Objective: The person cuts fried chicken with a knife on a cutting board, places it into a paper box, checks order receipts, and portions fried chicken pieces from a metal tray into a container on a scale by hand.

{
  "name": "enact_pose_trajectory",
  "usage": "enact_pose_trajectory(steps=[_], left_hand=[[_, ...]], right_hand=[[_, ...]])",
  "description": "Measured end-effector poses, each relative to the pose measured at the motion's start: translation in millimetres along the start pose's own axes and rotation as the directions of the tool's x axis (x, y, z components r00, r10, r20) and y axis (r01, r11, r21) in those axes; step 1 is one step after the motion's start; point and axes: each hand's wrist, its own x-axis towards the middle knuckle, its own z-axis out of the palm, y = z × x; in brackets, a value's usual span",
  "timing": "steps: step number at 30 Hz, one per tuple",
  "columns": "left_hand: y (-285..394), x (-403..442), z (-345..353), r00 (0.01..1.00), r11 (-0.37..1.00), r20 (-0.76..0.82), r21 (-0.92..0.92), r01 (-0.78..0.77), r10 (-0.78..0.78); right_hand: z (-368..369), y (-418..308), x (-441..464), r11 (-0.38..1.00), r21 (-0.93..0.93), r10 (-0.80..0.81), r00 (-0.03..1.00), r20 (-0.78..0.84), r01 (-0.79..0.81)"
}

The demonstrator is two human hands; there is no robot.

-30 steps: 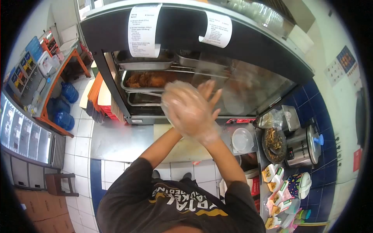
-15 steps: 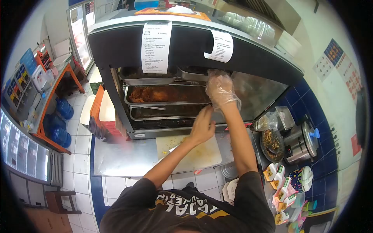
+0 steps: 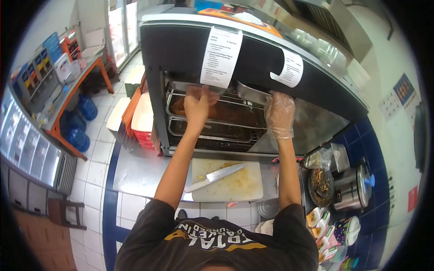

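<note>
My bare left hand [image 3: 197, 110] is raised to the front of the upper left metal tray [image 3: 180, 86] inside a dark food cabinet [image 3: 183, 49]. Its fingertips are blurred against that tray, and whether they grip it is unclear. On my right hand [image 3: 280, 115] is a clear plastic glove; its fingers are closed at the near right end of the upper right metal tray [image 3: 254, 94]. Below these, a longer tray of reddish-brown food [image 3: 221, 112] rests on a wire rack, partly hidden by my left wrist. Paper receipts [image 3: 221, 56] hang over the cabinet's top edge.
Below the cabinet, a knife [image 3: 216, 177] lies on a stained cutting board [image 3: 246, 187] on the steel counter [image 3: 135, 176]. To the right are a dark bowl of food [image 3: 321, 185] and a steel cooker [image 3: 350, 189]. Stacked containers [image 3: 143, 117] stand at the left.
My left hand has moved up from above the cutting board to the upper left tray, uncovering the knife. My right hand stays by the upper right tray. The view has shifted and tilted.
</note>
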Motion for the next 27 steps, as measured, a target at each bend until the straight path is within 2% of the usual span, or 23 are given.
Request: enact_pose_trajectory(steps=[3,6,8,10,11,12,15,17,18,20,22,27], left_hand=[[-4,21,9,0.998,0.987,-0.049,-0.159,-0.035,0.028],[-1,30,16,0.998,0.972,-0.064,-0.234,-0.032,0.017],[-3,33,15,0.996,0.97,-0.087,-0.24,-0.042,0.021],[4,27,20,0.985,0.982,-0.165,-0.17,-0.079,0.05],[5,25,28,0.972,0.963,-0.213,-0.227,-0.145,0.096],[4,26,31,0.972,0.97,-0.205,-0.184,-0.156,0.117],[6,28,38,0.958,0.947,-0.235,-0.233,-0.222,0.167],[6,26,42,0.95,0.959,-0.286,-0.206,-0.193,0.129],[7,22,44,0.946,0.958,-0.293,-0.207,-0.201,0.135],[7,5,47,0.951,0.959,-0.274,-0.2,-0.203,0.145],[10,-18,47,0.94,0.952,-0.293,-0.193,-0.239,0.176],[21,-102,41,0.929,0.962,-0.35,-0.191,-0.195,0.119]], right_hand=[[9,2,-5,1.0,-0.005,-0.006,0.997,0.071,0.006],[14,-3,-10,0.999,0.049,-0.019,0.999,-0.04,0.021],[13,-5,-13,1.0,0.006,0.007,1.0,-0.017,-0.007],[18,-3,-13,0.998,0.056,0.034,0.996,-0.082,-0.029],[19,-3,-12,0.997,0.077,0.033,0.994,-0.109,-0.025],[21,-4,-9,0.997,0.082,0.027,0.991,-0.13,-0.016],[19,-12,-10,0.994,0.085,0.073,0.989,-0.129,-0.063],[15,-16,-10,0.989,0.04,0.14,0.989,0.045,-0.142],[18,-14,-9,0.99,0.045,0.131,0.99,0.042,-0.133],[23,-12,-12,0.976,0.003,0.217,0.976,0.035,-0.217],[24,-8,-9,0.981,-0.004,0.194,0.98,0.045,-0.194],[12,-14,-11,0.979,0.016,0.199,0.973,0.113,-0.202]])
